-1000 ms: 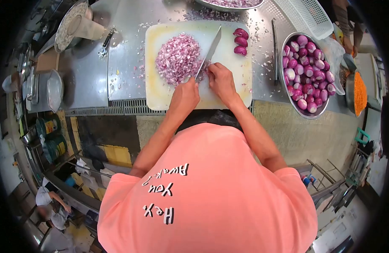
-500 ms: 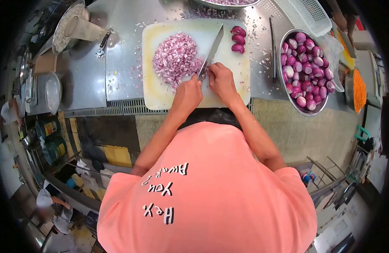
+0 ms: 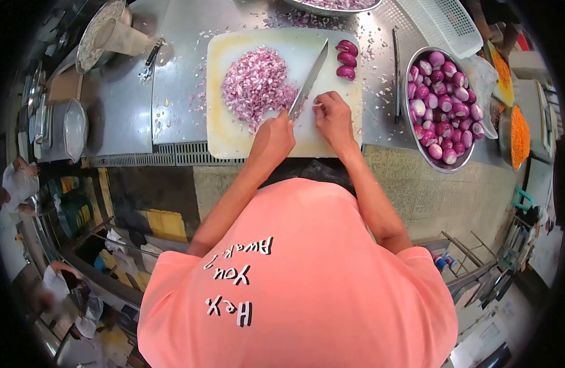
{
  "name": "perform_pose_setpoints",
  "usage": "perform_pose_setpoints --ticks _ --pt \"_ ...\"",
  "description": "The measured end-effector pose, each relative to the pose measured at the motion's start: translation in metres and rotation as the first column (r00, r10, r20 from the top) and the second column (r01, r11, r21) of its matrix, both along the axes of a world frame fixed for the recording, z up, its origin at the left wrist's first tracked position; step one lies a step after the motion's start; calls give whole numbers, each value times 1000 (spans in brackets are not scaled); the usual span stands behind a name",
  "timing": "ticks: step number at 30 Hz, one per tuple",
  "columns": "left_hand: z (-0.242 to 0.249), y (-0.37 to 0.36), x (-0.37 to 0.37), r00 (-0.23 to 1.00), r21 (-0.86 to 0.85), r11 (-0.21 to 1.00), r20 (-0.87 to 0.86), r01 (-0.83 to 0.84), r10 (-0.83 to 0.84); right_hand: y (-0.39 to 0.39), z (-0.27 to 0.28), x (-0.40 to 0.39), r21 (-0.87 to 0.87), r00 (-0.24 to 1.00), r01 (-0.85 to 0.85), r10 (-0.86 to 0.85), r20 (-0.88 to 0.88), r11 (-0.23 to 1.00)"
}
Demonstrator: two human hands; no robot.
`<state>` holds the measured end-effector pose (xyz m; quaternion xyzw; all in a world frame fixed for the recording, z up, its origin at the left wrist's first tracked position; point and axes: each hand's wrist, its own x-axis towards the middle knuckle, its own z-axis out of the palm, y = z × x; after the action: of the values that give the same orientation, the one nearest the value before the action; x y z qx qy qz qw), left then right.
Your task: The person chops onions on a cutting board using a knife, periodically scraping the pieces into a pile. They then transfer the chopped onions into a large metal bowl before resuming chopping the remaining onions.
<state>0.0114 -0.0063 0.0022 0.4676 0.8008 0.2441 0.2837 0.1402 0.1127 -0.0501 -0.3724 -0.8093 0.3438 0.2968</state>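
"Gripping the knife (image 3: 311,76), is that the left hand (image 3: 274,136)?"

"Yes, its fingers are wrapped tight round the handle, over the near part of the cutting board (image 3: 233,144). The blade slants away from the person and to the right."

"And the right hand (image 3: 336,118)?"

"Beside the blade but apart from it, over the right part of the board. Its fingers are bent, with thumb and fingertips close together. I can't honestly tell whether a scrap is pinched there; the fingertips are too small in this view."

"Where is the chopped onion (image 3: 255,86)?"

"Heaped on the left half of the board, a pink and white mound that trails off toward the blade. Three purple onion pieces (image 3: 346,60) lie in a row near the far right corner, well apart from the mound, to the right of the knife tip."

"Any more onions about?"

"To the right, a metal bowl (image 3: 449,169) is full of peeled ones (image 3: 442,101). A dark rod (image 3: 396,73) lies between that bowl and the board. Beyond the board, a second bowl (image 3: 337,13) holds more chopped onion, partly cut off by the frame."

"And the worktop (image 3: 184,67)?"

"Shiny metal, with small onion bits scattered on both sides of the board and beyond it."
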Motion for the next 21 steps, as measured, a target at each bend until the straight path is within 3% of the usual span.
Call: perform_pose_setpoints --ticks 3,6,8,12,14,16,17,21 --pt "-11 4 -3 1000 134 991 -9 4 -3 7 -1 14 1 999 34 -34 27 999" --pt "7 -12 -3 1000 96 995 5 30 -30 24 0 30 55 996 85 -86 29 995" --pt "20 -32 3 983 -6 993 139 118 -116 39 2 43 117 982 180 -186 42 977" --pt "-15 -65 -14 983 15 990 119 140 -141 65 11 53 175 980 191 -197 17 966" --pt "-4 -62 -32 981 -35 994 169 104 -97 76 15 50 331 979 166 -195 56 929" --pt "4 -56 -47 987 -68 997 151 -47 56 83 14 42 298 983 153 -176 51 942" --pt "10 -51 -49 993 -80 995 87 -68 75 87 13 38 272 986 140 -160 51 952" --pt "22 -57 -27 988 -63 991 93 -119 124 98 0 27 256 987 97 -126 102 962"
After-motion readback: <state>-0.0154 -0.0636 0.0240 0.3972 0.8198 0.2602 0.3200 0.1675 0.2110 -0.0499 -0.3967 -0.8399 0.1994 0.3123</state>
